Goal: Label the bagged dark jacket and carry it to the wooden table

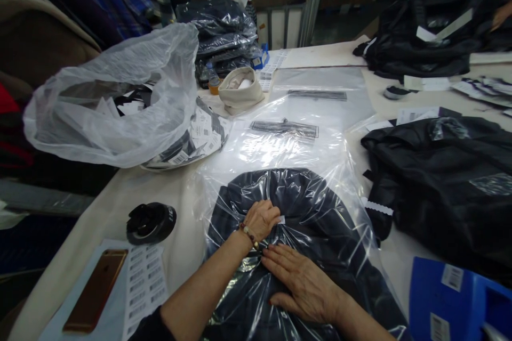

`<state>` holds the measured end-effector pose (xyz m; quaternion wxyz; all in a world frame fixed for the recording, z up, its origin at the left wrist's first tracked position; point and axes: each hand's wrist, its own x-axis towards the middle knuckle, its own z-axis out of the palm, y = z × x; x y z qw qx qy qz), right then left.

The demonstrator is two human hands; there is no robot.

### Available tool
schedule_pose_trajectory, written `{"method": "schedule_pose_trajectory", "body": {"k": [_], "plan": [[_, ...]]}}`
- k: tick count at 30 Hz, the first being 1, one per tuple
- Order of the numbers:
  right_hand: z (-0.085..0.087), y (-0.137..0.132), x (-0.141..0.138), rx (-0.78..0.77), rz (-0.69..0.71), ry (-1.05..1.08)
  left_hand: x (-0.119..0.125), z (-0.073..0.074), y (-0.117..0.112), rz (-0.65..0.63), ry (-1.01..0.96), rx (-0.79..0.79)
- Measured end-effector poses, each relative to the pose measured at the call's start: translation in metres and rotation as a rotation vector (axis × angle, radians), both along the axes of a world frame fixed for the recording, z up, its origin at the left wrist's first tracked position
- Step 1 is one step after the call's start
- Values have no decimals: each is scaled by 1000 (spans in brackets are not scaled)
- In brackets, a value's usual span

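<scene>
A black padded garment point(320, 234) lies folded inside a clear plastic bag point(276, 146) in front of me. My left hand point(262, 220) rests on the bag with its fingers curled into the wrinkled film, closed on the plastic. A small white label point(282, 220) shows beside those fingertips; whether it is under the film I cannot tell. Just below, my right hand point(302, 282) lies flat on the bag, fingers stretched out and thumb apart. The bag's upper part, with a printed box on it, spreads flat beyond the garment, over more clear bags point(320, 82).
Left are a translucent sack point(160, 133) of tags, a black tape roll point(152, 222), a phone point(96, 290) and barcode stickers point(146, 282). Right are black garments point(444, 186) and a blue holder point(448, 293). Farther back are a cloth pouch point(241, 93), bagged garments point(220, 26) and co-workers.
</scene>
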<state>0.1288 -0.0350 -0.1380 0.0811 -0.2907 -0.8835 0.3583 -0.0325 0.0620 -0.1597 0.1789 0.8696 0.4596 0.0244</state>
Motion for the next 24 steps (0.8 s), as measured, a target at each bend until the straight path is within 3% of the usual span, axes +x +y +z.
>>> {"method": "schedule_pose_trajectory", "body": {"k": [9,13,16,19,21,24], "plan": [[1,-1,0,13,-24,32,0,4,-3,103,-37,59],[-1,-5,1,90,-61,36,-1,15,-14,-41,-31,50],[-6,-5,2,252,-277,59,-5,19,-26,-148,-5,20],[-11,4,-1,411,-521,45,-11,20,-37,-160,68,-75],[-13,12,-8,432,-526,-27,-15,23,-43,-143,106,-154],[-15,24,-23,375,-416,-158,-23,30,-53,-88,166,-233]]}}
